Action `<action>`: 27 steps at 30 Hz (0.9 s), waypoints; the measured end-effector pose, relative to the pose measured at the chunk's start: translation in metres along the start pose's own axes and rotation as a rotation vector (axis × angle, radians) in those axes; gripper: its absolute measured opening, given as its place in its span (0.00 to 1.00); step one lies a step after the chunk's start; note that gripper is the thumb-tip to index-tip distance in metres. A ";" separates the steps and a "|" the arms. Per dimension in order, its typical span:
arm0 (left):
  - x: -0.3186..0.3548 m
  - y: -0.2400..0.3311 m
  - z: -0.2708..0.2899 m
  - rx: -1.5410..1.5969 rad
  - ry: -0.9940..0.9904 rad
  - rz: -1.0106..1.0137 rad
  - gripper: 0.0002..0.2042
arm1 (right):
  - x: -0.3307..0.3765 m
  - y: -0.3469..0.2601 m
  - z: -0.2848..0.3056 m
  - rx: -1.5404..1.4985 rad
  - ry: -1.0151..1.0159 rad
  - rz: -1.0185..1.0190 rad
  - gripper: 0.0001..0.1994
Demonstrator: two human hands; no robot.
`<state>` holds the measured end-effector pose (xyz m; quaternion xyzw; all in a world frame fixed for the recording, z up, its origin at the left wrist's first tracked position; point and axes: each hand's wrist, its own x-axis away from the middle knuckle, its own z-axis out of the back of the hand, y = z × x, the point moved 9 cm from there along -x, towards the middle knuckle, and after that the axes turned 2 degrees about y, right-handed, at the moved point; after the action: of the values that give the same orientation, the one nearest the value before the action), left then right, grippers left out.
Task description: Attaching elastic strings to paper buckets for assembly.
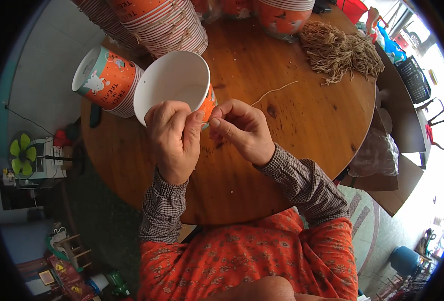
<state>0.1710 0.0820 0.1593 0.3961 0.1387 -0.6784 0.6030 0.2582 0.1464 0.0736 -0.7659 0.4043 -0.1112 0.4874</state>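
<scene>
1. The grip on the bucket [176, 70] could be lost. It is placed at the left of the table [292, 145], mouth up toward the camera, and the left hand [174, 135] is closed at its near rim, thumb set close to the forefinger. The fingertips are hidden, so how firmly the wall is gripped cannot be told. If the fingers were relaxed during a tug, the bucket could be swung or tipped.

2. The cord [277, 90] could be let slip. The right hand [242, 128] is closed in a fine pinch, and the cord, which is run in behind it, is probably held there. The contact itself is too small to be made out. Since so thin a strand is pinched only by the tips, it could be dropped or its end frayed.

3. The rim could be creased or torn. A thin wall is suggested by its look, and damage could be caused if force were concentrated at the spot where both hands are brought nearly together.

4. The cord's free length, laid across the table to the right, could be snagged under the right forearm or drawn toward the bundle [340, 50] and tangled.

5. The short stack [114, 83], stood just beside the bucket, could be knocked if the bucket were pushed left; the tall stack [166, 32] behind could be jostled by a push away.
</scene>
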 end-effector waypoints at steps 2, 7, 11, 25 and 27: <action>0.001 0.001 0.001 0.015 0.011 0.012 0.09 | 0.000 0.001 0.000 -0.002 0.012 -0.007 0.05; 0.003 0.002 0.001 0.027 0.014 0.023 0.07 | -0.001 0.001 0.009 0.112 0.055 0.025 0.05; 0.005 0.001 -0.005 0.074 -0.036 0.046 0.05 | 0.000 0.000 0.003 0.163 0.028 0.000 0.05; 0.008 0.003 -0.012 0.008 -0.065 0.047 0.06 | -0.003 0.009 0.022 0.326 0.184 -0.027 0.07; 0.008 0.004 -0.012 -0.010 -0.054 0.023 0.07 | -0.004 0.011 0.022 0.295 0.174 -0.054 0.08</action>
<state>0.1796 0.0836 0.1467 0.3763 0.1213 -0.6811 0.6163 0.2626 0.1620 0.0545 -0.6841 0.4036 -0.2485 0.5544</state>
